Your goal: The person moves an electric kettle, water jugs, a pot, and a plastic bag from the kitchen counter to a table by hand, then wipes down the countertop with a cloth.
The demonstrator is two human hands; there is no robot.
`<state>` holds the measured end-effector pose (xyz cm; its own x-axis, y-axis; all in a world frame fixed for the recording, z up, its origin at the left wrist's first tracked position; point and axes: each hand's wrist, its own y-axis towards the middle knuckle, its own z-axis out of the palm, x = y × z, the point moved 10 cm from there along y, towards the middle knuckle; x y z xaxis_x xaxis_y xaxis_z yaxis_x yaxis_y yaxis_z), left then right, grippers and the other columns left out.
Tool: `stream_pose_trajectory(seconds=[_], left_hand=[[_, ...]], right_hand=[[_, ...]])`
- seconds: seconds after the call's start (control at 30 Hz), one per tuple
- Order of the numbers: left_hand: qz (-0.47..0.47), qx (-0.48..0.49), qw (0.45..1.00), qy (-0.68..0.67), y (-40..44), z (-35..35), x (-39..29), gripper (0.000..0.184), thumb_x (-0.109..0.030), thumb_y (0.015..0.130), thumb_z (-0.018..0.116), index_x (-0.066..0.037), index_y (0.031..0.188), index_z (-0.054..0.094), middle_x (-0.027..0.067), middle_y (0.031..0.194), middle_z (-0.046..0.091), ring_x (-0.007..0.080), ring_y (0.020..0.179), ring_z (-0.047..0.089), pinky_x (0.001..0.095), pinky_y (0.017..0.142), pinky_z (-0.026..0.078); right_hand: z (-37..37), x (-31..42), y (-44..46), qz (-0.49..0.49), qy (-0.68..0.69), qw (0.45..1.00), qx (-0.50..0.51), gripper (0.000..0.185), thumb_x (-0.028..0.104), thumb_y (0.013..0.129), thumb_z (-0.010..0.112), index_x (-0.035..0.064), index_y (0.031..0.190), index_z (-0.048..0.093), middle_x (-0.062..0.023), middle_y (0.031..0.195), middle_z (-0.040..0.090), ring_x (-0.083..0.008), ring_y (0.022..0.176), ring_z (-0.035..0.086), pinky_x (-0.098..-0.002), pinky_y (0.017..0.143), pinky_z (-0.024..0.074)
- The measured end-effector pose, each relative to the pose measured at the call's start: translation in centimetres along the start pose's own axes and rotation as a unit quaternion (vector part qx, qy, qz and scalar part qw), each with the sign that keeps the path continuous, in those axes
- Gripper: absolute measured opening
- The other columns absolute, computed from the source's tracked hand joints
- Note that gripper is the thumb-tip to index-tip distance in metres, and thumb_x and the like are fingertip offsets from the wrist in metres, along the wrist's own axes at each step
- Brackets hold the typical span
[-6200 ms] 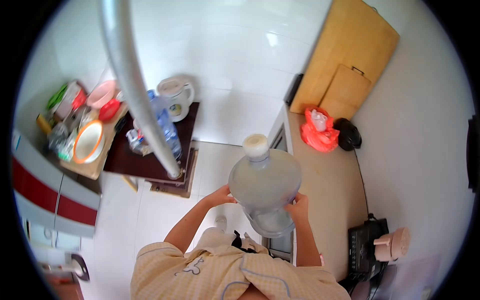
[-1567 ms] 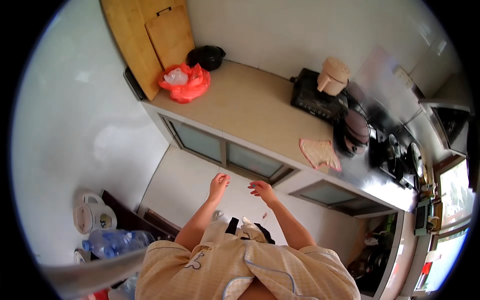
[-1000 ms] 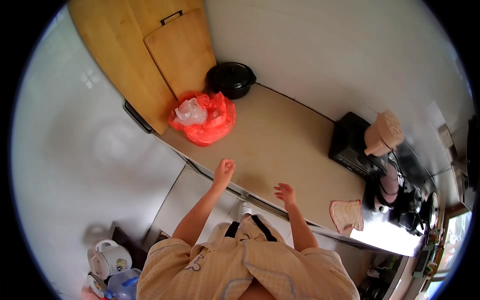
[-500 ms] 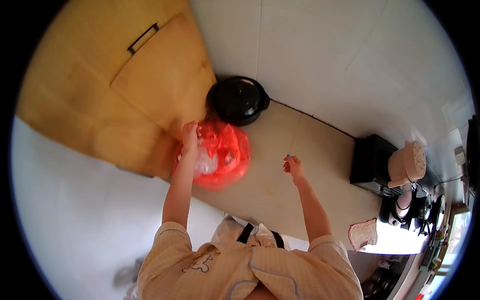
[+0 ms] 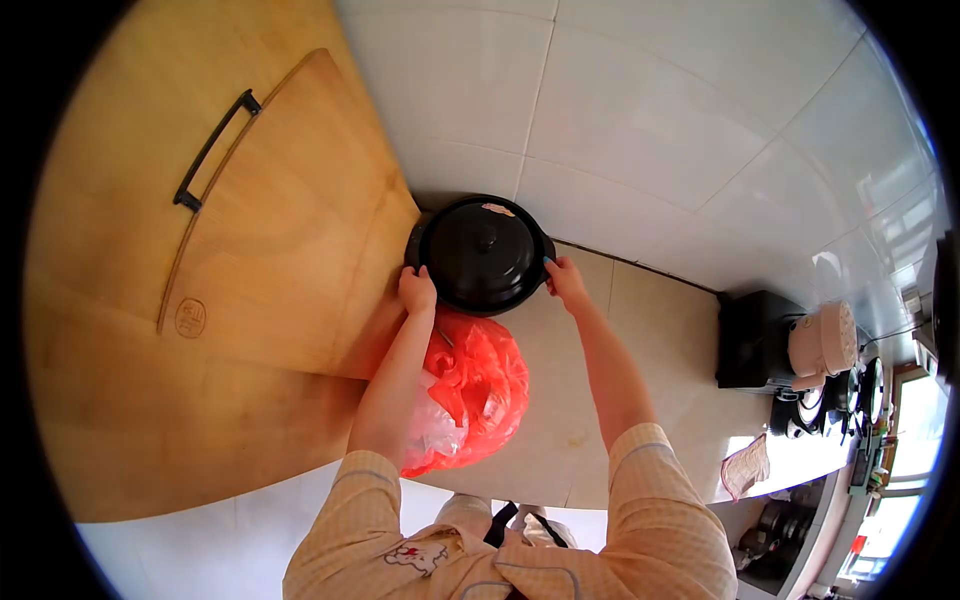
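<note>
Black and round, the lidded two-handled pot sits at the back of the beige counter, its handles grasped by the left hand and right hand, just behind the crumpled red plastic bag.

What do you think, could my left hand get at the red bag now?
Probably yes: the red bag sits close by the left hand with nothing between, though that hand holds the black pot.

Glossy black pot lid; crinkled thin-plastic red bag; smooth wooden board.
</note>
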<state>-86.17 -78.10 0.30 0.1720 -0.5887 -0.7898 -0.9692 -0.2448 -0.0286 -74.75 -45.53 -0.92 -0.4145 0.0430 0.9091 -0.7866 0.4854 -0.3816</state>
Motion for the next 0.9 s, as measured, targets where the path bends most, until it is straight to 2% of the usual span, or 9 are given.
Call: stream_pose_trajectory(seconds=[0.17,0.3,0.4,0.5,0.57,0.63,0.7,0.77,0.9], left_hand=[[-0.001,0.01,1.0,0.022,-1.2,0.4,-0.4,0.028,-0.021,0.078,0.059,0.004,0.089,0.057,0.0225,0.087,0.06,0.0381,0.084,0.057,0.0416,0.074,0.044],[0.014,0.081,0.994,-0.073,-3.8,2.8,-0.6,0.026,-0.021,0.074,0.065,0.002,0.082,0.058,0.0201,0.077,0.061,0.0349,0.075,0.059,0.0395,0.07,0.045],[0.065,0.141,0.984,-0.088,-4.9,4.6,-1.6,0.036,-0.032,0.076,0.062,0.003,0.069,0.057,0.0198,0.071,0.06,0.0333,0.07,0.058,0.0396,0.066,0.043],[-0.01,0.262,0.961,-0.082,-4.8,7.1,-1.9,0.053,-0.045,0.078,0.055,0.005,0.06,0.054,0.0198,0.065,0.059,0.0326,0.066,0.057,0.0408,0.062,0.041],[0.131,0.248,0.96,0.004,-3.6,7.9,-5.3,0.064,-0.054,0.08,0.047,0.006,0.055,0.052,0.02,0.058,0.056,0.0307,0.061,0.056,0.042,0.06,0.038],[0.166,0.296,0.94,0.027,-3.0,10.5,-6.3,0.055,-0.049,0.081,0.051,0.005,0.069,0.06,0.0192,0.067,0.06,0.0295,0.068,0.059,0.0399,0.064,0.041],[0.317,0.261,0.904,-0.121,-4.9,10.3,-10.5,0.047,-0.042,0.082,0.054,0.003,0.088,0.062,0.0165,0.082,0.064,0.0247,0.078,0.06,0.0356,0.072,0.043],[0.135,0.372,0.912,-0.108,-4.8,12.2,-7.6,0.042,-0.036,0.083,0.056,0.002,0.101,0.059,0.0128,0.094,0.063,0.0196,0.087,0.058,0.031,0.077,0.042],[0.14,0.377,0.905,-0.137,-6.4,10.9,-8.7,0.042,-0.034,0.082,0.058,0.004,0.097,0.06,0.0103,0.09,0.063,0.0149,0.084,0.056,0.0288,0.076,0.041]], right_hand=[[-1.5,-0.3,-0.1,-0.028,0.058,0.998,0.01,0.02,0.022,0.085,0.054,0.0059,0.079,0.044,-0.0014,0.054,0.044,-0.0103,0.041,0.041,-0.0246,0.038,0.0313],[-5.7,-1.7,-2.3,-0.021,0.049,0.998,-0.026,0.019,0.021,0.086,0.053,0.0075,0.076,0.045,0.0001,0.051,0.041,-0.0095,0.04,0.04,-0.0247,0.038,0.0304],[-9.0,-3.3,-4.6,-0.017,0.045,0.998,-0.032,0.018,0.021,0.086,0.052,0.0083,0.076,0.045,0.0001,0.051,0.041,-0.0094,0.04,0.04,-0.0246,0.038,0.0305],[-11.6,-5.1,-7.0,-0.003,0.047,0.997,-0.054,0.018,0.022,0.086,0.052,0.0093,0.076,0.045,0.0001,0.051,0.042,-0.0093,0.04,0.041,-0.0248,0.037,0.0311],[-12.7,-6.1,-7.8,0.007,0.037,0.997,-0.067,0.019,0.026,0.085,0.054,0.01,0.077,0.046,0.0004,0.051,0.042,-0.0091,0.04,0.041,-0.0245,0.037,0.0312],[-12.9,-6.9,-8.0,0.051,0.04,0.995,-0.075,0.023,0.033,0.082,0.056,0.0113,0.08,0.05,0.0011,0.051,0.042,-0.0087,0.04,0.04,-0.0235,0.037,0.0308],[-12.5,-7.1,-8.2,0.092,0.075,0.99,-0.079,0.031,0.041,0.078,0.059,0.0131,0.091,0.054,0.0022,0.052,0.042,-0.0079,0.04,0.038,-0.0218,0.036,0.0285],[-12.5,-6.5,-8.0,0.019,0.037,0.994,-0.102,0.029,0.036,0.08,0.059,0.0093,0.091,0.057,0.0038,0.053,0.041,-0.0061,0.041,0.033,-0.023,0.037,0.0254],[-13.1,-6.4,-10.2,-0.052,0.122,0.98,-0.149,0.028,0.033,0.082,0.057,0.007,0.094,0.059,0.0046,0.055,0.043,-0.0054,0.043,0.033,-0.0231,0.038,0.0254]])
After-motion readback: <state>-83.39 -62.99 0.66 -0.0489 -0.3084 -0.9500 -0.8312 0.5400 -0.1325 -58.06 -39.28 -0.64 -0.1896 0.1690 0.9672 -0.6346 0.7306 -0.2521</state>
